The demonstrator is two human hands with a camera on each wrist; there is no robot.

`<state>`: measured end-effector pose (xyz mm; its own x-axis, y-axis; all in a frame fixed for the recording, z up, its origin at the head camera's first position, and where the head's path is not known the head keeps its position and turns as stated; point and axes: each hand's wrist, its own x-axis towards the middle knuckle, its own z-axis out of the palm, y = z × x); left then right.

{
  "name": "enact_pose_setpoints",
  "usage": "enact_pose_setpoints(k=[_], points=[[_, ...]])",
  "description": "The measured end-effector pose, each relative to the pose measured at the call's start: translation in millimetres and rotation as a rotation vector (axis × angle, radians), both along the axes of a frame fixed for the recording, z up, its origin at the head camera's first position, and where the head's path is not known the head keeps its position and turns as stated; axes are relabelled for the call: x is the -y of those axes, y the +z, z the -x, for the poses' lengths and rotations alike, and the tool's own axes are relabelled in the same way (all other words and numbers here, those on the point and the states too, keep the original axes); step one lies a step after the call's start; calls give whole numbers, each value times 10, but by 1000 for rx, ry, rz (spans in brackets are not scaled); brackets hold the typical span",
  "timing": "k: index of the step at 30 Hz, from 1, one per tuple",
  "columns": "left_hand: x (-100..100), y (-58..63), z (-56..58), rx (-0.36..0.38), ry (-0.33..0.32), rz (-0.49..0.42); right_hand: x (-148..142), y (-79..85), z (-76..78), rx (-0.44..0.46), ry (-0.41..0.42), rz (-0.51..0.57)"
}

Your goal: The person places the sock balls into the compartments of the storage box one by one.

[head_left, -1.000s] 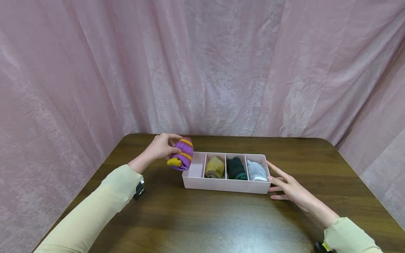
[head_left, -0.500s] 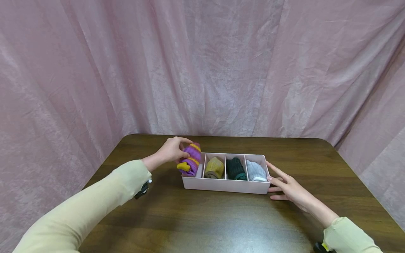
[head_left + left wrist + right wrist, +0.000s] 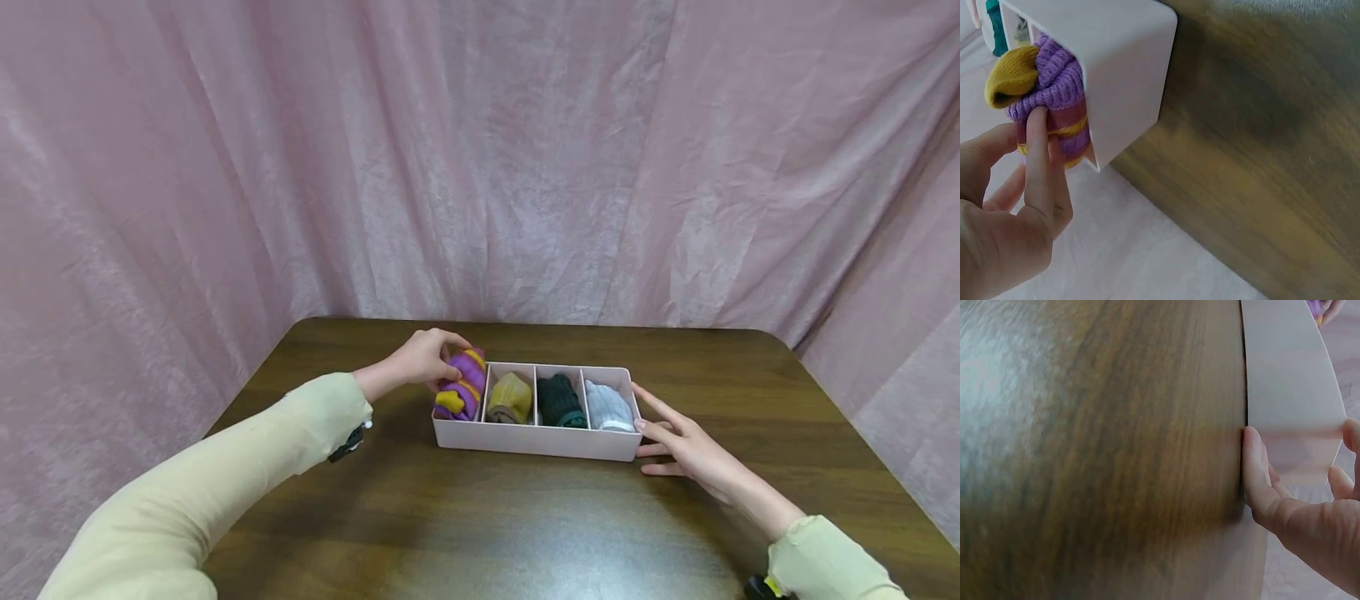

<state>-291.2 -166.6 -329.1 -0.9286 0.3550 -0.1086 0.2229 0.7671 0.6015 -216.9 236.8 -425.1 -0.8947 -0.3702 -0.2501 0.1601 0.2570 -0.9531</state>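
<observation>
My left hand (image 3: 422,356) pinches a rolled-up pair of purple socks (image 3: 471,385) with yellow stripes. The roll sits partly down in the leftmost compartment of a pale pink divided box (image 3: 534,439). In the left wrist view a mustard-yellow toe (image 3: 1013,75) sticks out of the roll's ribbed cuff, and my fingers lie along its side. At the box's right end, my right hand (image 3: 693,454) touches the wall with extended fingers. The other compartments hold a yellow sock roll (image 3: 510,397), a dark green one (image 3: 559,400) and a light blue one (image 3: 608,406).
The box stands on a brown wooden table (image 3: 495,517). Pink curtains (image 3: 555,167) hang behind the table's far edge and along both sides.
My left hand has moved right and down, bringing the purple socks from beside the box into its leftmost compartment. My right hand and the box have stayed in place.
</observation>
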Motion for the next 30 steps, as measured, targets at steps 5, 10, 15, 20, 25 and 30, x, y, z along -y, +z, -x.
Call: enact_pose_setpoints(k=[5, 10, 15, 20, 25, 30], points=[[-39, -49, -2, 60, -10, -26, -7, 12, 17, -7, 14, 6], [-30, -83, 3, 95, -12, -24, -6, 6, 20, -4, 16, 6], [-25, -72, 14, 120, -20, -2, -5, 1, 16, -7, 9, 6], [-37, -32, 40, 146, -44, 30, -6, 10, 21, -8, 4, -1], [-40, -26, 39, 133, -82, 111, -10, 7, 18, -14, 3, -8], [-18, -20, 27, 122, -139, 214, -3, -5, 4, 1, 3, -2]])
